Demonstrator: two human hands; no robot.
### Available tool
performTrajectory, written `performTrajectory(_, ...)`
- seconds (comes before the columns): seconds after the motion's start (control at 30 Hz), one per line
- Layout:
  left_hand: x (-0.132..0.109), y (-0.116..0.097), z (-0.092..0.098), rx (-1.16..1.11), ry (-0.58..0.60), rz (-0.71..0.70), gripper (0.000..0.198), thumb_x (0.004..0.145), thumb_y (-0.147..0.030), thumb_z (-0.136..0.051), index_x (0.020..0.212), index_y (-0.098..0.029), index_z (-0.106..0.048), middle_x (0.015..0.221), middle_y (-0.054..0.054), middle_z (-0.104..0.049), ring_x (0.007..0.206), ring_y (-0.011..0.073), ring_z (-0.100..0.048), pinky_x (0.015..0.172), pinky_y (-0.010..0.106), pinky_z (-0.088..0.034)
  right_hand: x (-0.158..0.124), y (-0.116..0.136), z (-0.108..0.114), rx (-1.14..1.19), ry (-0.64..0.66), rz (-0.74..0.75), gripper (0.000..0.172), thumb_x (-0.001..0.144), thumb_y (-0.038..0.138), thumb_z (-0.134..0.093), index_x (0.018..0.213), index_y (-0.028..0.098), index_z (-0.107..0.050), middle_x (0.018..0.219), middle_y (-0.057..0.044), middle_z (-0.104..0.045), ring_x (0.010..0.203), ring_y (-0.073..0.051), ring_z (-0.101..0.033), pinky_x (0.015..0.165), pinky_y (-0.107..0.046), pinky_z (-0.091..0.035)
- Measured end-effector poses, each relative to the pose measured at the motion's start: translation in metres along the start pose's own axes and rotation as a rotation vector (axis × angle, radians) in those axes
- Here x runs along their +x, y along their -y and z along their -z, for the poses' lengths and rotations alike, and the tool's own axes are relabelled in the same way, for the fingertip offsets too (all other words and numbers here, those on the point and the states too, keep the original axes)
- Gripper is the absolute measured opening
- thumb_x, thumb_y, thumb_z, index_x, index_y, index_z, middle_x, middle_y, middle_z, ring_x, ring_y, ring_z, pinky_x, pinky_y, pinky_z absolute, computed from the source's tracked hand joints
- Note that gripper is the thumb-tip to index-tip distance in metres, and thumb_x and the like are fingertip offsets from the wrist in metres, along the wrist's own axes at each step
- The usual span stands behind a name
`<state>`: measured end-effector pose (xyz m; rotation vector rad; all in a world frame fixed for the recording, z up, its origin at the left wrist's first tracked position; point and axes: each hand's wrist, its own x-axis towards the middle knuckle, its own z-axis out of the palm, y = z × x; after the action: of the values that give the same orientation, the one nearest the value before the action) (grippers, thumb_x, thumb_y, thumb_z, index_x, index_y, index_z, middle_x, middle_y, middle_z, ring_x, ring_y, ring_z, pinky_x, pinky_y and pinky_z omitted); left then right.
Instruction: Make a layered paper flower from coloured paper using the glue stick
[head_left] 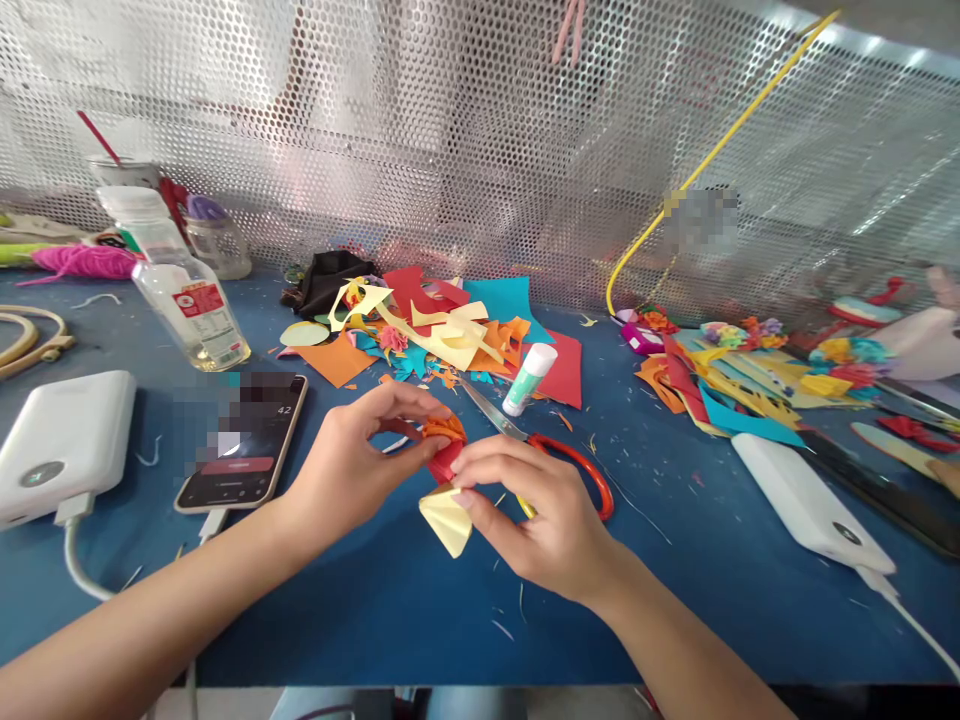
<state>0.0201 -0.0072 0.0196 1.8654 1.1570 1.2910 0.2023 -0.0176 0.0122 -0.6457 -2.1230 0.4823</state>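
Observation:
Between my two hands, above the blue table, is a small folded paper piece in orange, red and pale yellow. My left hand pinches its orange pleated part between thumb and fingers. My right hand grips where the red part meets the pale yellow pleated fan, which points downward. Whether the parts are glued together I cannot tell. Just beyond my right hand lie scissors with red handles, partly hidden by it. A glue stick with a white cap stands behind them.
A heap of coloured paper scraps lies at the back middle. To the left are a phone, a white power bank and a bottle. Another white power bank and paper flowers are right. A perforated metal panel stands behind.

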Motion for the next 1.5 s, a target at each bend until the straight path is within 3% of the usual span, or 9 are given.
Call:
performTrajectory(0.13,-0.0017,0.0013,-0.0021,0.042,-0.006,-0.005,0.020,0.072,-0.023,-0.064,0.091,-0.020,-0.057,0.093,0.004,-0.066,0.090,0.0183,-0.062,0.078,0.030,-0.052,0.0015,0.0003,-0.0001,0.065,-0.022,-0.070,0.010,0.078,0.011,-0.054,0.083,0.020,-0.055,0.085,-0.003,-0.061,0.083,-0.014,-0.059,0.074,-0.028,-0.050)
performTrajectory(0.27,-0.0023,0.0029,-0.0050,-0.028,-0.038,0.027,0.026,0.071,-0.023,-0.065,0.094,-0.020,-0.054,0.100,0.004,-0.062,0.079,0.0144,-0.063,0.075,0.028,-0.053,0.0025,0.0003,-0.0005,0.127,-0.033,-0.119,0.009,0.077,0.011,-0.055,0.082,0.019,-0.055,0.084,-0.003,-0.061,0.083,-0.014,-0.058,0.074,-0.029,-0.050)
performTrajectory(0.47,-0.0026,0.0044,-0.0053,0.099,-0.073,-0.024,0.021,0.071,-0.022,-0.064,0.091,-0.019,-0.057,0.075,0.000,-0.063,0.074,0.0143,-0.061,0.074,0.029,-0.052,0.0032,0.0007,-0.0006,0.146,-0.026,-0.134,0.008,0.078,0.013,-0.055,0.082,0.020,-0.056,0.087,-0.003,-0.061,0.086,-0.014,-0.059,0.077,-0.030,-0.050)
performTrajectory(0.6,-0.0021,0.0041,-0.0036,0.108,-0.091,-0.008,0.021,0.070,-0.020,-0.064,0.090,-0.019,-0.057,0.074,0.000,-0.063,0.071,0.0138,-0.061,0.068,0.027,-0.052,0.0024,0.0001,-0.0002,0.145,-0.016,-0.154,0.009,0.079,0.014,-0.055,0.085,0.020,-0.057,0.097,-0.004,-0.061,0.092,-0.015,-0.058,0.078,-0.029,-0.050)
performTrajectory(0.73,-0.0013,0.0027,-0.0031,0.038,-0.090,0.025,0.025,0.071,-0.020,-0.064,0.095,-0.018,-0.055,0.074,0.000,-0.064,0.072,0.0148,-0.063,0.072,0.029,-0.052,0.0018,-0.0002,0.0001,0.133,-0.019,-0.139,0.009,0.078,0.013,-0.056,0.084,0.020,-0.057,0.100,-0.004,-0.060,0.097,-0.015,-0.056,0.084,-0.031,-0.048)
performTrajectory(0.9,-0.0002,0.0010,-0.0028,-0.071,-0.104,0.058,0.026,0.070,-0.022,-0.066,0.093,-0.018,-0.055,0.078,0.002,-0.067,0.075,0.0164,-0.065,0.071,0.028,-0.053,0.0022,0.0001,0.0007,0.126,-0.035,-0.133,0.008,0.079,0.014,-0.055,0.083,0.021,-0.055,0.097,-0.004,-0.058,0.092,-0.015,-0.058,0.082,-0.032,-0.049)
performTrajectory(1.07,0.0008,0.0007,-0.0021,-0.139,-0.053,0.144,0.033,0.071,-0.026,-0.066,0.100,-0.017,-0.055,0.082,0.005,-0.071,0.079,0.0194,-0.067,0.075,0.033,-0.054,0.0024,-0.0002,0.0005,0.067,-0.033,-0.100,0.009,0.079,0.014,-0.054,0.084,0.022,-0.055,0.099,-0.004,-0.060,0.096,-0.016,-0.056,0.083,-0.034,-0.048)
performTrajectory(1.23,-0.0007,0.0026,-0.0019,-0.120,-0.033,0.143,0.037,0.072,-0.028,-0.066,0.106,-0.016,-0.057,0.087,0.006,-0.071,0.084,0.0207,-0.066,0.083,0.036,-0.052,0.0013,0.0001,0.0005,0.046,-0.036,-0.100,0.009,0.079,0.014,-0.055,0.084,0.022,-0.055,0.100,-0.003,-0.059,0.096,-0.015,-0.056,0.084,-0.031,-0.047)
performTrajectory(1.5,0.0000,0.0033,-0.0005,-0.082,-0.002,0.082,0.023,0.075,-0.024,-0.063,0.097,-0.018,-0.060,0.093,0.005,-0.068,0.086,0.0166,-0.064,0.079,0.028,-0.053,0.0020,0.0023,0.0010,0.086,-0.043,-0.106,0.009,0.078,0.013,-0.055,0.083,0.021,-0.054,0.100,-0.003,-0.059,0.096,-0.015,-0.056,0.084,-0.031,-0.046)
